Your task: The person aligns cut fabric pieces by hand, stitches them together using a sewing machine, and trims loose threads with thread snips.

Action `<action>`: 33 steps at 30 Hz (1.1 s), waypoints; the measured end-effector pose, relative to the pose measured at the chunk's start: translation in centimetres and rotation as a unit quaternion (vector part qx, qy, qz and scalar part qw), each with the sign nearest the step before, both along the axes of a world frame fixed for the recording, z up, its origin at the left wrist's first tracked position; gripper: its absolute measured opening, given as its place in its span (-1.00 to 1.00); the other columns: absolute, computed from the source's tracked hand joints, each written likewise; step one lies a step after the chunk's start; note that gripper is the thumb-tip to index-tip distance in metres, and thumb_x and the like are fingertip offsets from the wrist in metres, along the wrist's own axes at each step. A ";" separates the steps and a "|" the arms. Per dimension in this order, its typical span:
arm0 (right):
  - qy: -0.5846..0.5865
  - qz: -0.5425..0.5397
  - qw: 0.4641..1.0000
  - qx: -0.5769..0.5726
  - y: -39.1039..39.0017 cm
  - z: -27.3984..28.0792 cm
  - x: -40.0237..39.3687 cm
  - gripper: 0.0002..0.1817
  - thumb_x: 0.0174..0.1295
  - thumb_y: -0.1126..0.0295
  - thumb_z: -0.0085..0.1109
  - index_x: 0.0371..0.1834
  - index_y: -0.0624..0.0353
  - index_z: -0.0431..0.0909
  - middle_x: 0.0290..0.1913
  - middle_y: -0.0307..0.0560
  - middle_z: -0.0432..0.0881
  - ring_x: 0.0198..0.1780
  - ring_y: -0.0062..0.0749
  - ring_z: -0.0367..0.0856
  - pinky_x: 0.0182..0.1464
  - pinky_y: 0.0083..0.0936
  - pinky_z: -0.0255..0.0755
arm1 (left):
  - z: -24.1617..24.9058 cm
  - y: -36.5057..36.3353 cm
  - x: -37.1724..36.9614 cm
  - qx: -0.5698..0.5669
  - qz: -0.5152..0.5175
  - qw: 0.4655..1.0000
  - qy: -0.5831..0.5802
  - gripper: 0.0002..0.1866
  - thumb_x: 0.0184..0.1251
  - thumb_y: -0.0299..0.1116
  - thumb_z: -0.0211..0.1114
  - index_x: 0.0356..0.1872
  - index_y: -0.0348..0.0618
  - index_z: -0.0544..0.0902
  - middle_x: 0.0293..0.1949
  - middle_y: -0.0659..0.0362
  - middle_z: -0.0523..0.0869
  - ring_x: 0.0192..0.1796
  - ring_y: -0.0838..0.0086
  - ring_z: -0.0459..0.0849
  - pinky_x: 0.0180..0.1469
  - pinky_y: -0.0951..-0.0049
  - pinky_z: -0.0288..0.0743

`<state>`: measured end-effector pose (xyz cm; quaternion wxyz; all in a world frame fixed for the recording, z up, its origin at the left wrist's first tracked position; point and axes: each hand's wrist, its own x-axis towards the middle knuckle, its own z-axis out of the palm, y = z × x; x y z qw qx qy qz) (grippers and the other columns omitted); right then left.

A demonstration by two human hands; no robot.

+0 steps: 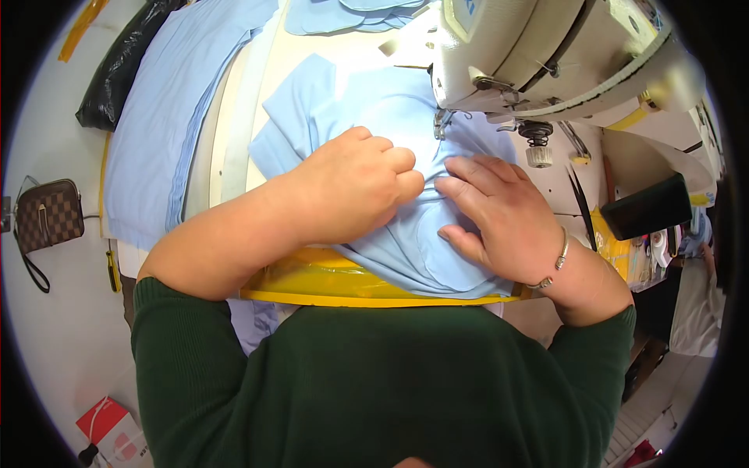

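With our left hand (355,187) fisted, bunching the cloth (390,109), and right hand (499,210) fingers spread flat at frame centre, the needle (439,125) nearby could catch them.

The left hand (355,187) is curled into a loose fist; the right hand (499,210) is laid flat, fingers extended, knuckles nearly touching.
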<state>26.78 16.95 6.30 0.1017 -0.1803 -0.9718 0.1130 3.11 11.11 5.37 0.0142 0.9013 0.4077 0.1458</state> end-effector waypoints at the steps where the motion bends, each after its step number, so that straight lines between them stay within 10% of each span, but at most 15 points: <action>1: 0.001 -0.001 1.000 0.000 0.0 0.0 0.0 -0.50 0.04 0.24 0.35 0.08 0.13 0.54 0.17 -0.08 0.54 0.17 -0.07 0.49 0.26 -0.21 0.35 | -0.1 -0.1 0.1 -0.019 0.022 1.000 0.007 -0.87 0.05 -0.30 0.34 -0.40 -0.04 0.58 -0.38 0.21 0.60 -0.31 0.29 0.65 -0.15 0.29 0.43; 15: 0.112 0.065 0.991 -0.023 0.1 6.7 4.3 -0.76 0.10 0.36 0.34 -0.17 0.13 0.63 -0.14 -0.10 0.68 -0.10 -0.16 0.64 -0.03 -0.28 0.46 | 2.2 -0.3 1.2 -0.114 0.048 0.992 -0.013 -0.74 0.10 -0.28 0.41 -0.17 -0.07 0.71 -0.42 0.07 0.61 -0.35 0.10 0.64 -0.27 0.14 0.50; 20: 0.338 -0.179 0.908 0.170 0.1 12.4 15.0 -0.91 0.20 0.60 0.13 -0.27 0.30 0.61 -0.26 -0.12 0.68 -0.29 -0.42 0.58 -0.16 -0.49 0.44 | 2.3 -1.8 2.2 -0.086 0.087 0.992 -0.038 -0.65 -0.02 -0.36 0.48 -0.13 -0.13 0.73 -0.33 0.06 0.63 -0.24 0.12 0.63 -0.19 0.19 0.53; 24: 0.400 -0.391 0.781 0.279 9.1 14.5 26.2 -0.72 0.42 0.35 0.09 0.03 0.32 0.61 -0.08 -0.03 0.69 -0.14 -0.48 0.60 -0.01 -0.60 0.43 | 2.3 -2.8 3.3 -0.074 0.128 0.988 -0.033 -0.69 0.04 -0.32 0.45 -0.15 -0.12 0.71 -0.29 0.09 0.65 -0.21 0.14 0.63 -0.16 0.19 0.53; 27: 0.271 -0.593 0.736 0.184 18.7 14.8 34.2 -0.50 0.42 0.05 0.04 0.17 0.24 0.58 0.08 0.07 0.68 0.01 -0.32 0.65 0.16 -0.41 0.43 | 1.8 -3.7 4.0 -0.052 0.183 0.981 -0.042 -0.70 0.03 -0.32 0.45 -0.16 -0.12 0.72 -0.27 0.09 0.66 -0.22 0.13 0.63 -0.14 0.19 0.53; 29: 0.060 -0.624 0.755 0.192 25.2 13.3 38.5 -0.42 0.36 -0.05 0.04 0.11 0.29 0.61 0.05 0.27 0.67 0.08 0.14 0.64 0.09 -0.21 0.45 | 1.4 -4.2 4.2 -0.041 0.212 0.975 -0.058 -0.70 0.03 -0.32 0.44 -0.16 -0.13 0.72 -0.23 0.09 0.66 -0.19 0.13 0.63 -0.11 0.18 0.52; 33: 0.290 -0.641 0.706 -0.082 29.2 12.6 39.1 -0.34 0.29 -0.09 0.16 0.08 0.39 0.60 0.05 0.26 0.68 0.04 0.03 0.67 0.09 -0.25 0.46 | 1.0 -5.2 5.2 -0.040 0.265 0.961 -0.068 -0.69 0.03 -0.35 0.44 -0.15 -0.17 0.71 -0.18 0.04 0.66 -0.10 0.09 0.61 -0.03 0.17 0.49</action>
